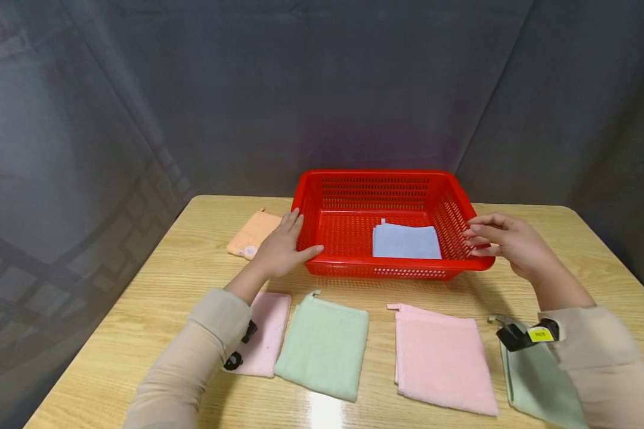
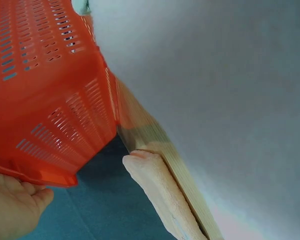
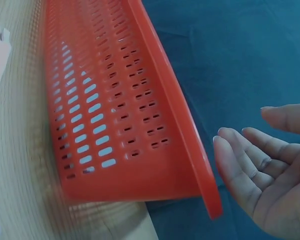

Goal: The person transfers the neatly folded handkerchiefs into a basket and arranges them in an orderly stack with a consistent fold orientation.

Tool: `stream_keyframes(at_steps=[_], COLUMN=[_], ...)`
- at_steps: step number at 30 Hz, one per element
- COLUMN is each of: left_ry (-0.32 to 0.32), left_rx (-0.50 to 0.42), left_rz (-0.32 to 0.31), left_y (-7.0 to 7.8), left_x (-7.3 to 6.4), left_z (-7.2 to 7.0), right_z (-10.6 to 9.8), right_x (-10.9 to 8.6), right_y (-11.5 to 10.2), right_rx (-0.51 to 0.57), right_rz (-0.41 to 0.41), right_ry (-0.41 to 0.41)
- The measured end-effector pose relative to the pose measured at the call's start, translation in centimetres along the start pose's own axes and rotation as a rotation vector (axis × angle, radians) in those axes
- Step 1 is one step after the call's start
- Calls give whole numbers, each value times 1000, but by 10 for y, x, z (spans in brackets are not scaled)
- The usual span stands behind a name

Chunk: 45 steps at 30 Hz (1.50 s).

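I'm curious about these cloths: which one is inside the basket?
The pale blue cloth lies in the red basket; every other cloth in view lies outside it, on the wooden table.

Orange cloth (image 1: 252, 233) partly behind left hand (image 1: 282, 247), rightmost green cloth (image 1: 539, 381) partly hidden; label (image 1: 540, 334) unreadable

We see dark grey cloth (image 1: 322, 89) across the top of the head view and down its left side, a pale blocky pattern (image 1: 48, 298) at lower left. Below the cloth, we see a light wood-grain table (image 1: 204, 268) with a bright glare (image 1: 324, 411) at bottom centre.
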<state>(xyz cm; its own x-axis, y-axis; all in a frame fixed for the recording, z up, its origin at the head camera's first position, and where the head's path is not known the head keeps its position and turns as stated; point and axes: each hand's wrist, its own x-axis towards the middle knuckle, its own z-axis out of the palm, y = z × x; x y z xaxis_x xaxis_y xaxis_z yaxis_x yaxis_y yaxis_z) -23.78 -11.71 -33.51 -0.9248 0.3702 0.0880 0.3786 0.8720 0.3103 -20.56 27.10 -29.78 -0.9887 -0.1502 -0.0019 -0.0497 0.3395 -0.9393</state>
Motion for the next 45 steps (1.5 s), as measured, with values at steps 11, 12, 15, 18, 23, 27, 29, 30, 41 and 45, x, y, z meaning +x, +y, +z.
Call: stream_keyframes(at_steps=[11, 12, 15, 18, 23, 27, 29, 30, 41, 45], left_ry=[3, 0, -1, 3, 3, 7, 6, 5, 1, -1], left_rx=[-10, -8, -9, -12, -21, -25, -22, -19, -22, -23], left_rz=[-5, -6, -10, -13, -10, -4, -2, -2, -9, -11], left_y=[1, 1, 0, -2, -1, -1, -1, -1, -1, -1], left_x=[0, 0, 0, -1, -1, -1, 0, 0, 1, 0], left_z=[0, 0, 0, 0, 1, 1, 1, 0, 0, 1], right_z=[-21, -22, -21, -23, -27, -34, -37, -39, -56, -60], right_x=[-13, -15, -25, -32, -42, -49, -51, -52, -64, -70], right_y=[22, 22, 16, 16, 19, 23, 25, 26, 39, 44], right_rx=[-62, -61, -87, -90, -67, -46, -46, -48, -127, -149], right_rz=[-42, -41, -32, -32, -42, -71, -78, -79, -42, -31], right_ry=[18, 19, 41, 56, 48, 50, 62, 67, 83, 82])
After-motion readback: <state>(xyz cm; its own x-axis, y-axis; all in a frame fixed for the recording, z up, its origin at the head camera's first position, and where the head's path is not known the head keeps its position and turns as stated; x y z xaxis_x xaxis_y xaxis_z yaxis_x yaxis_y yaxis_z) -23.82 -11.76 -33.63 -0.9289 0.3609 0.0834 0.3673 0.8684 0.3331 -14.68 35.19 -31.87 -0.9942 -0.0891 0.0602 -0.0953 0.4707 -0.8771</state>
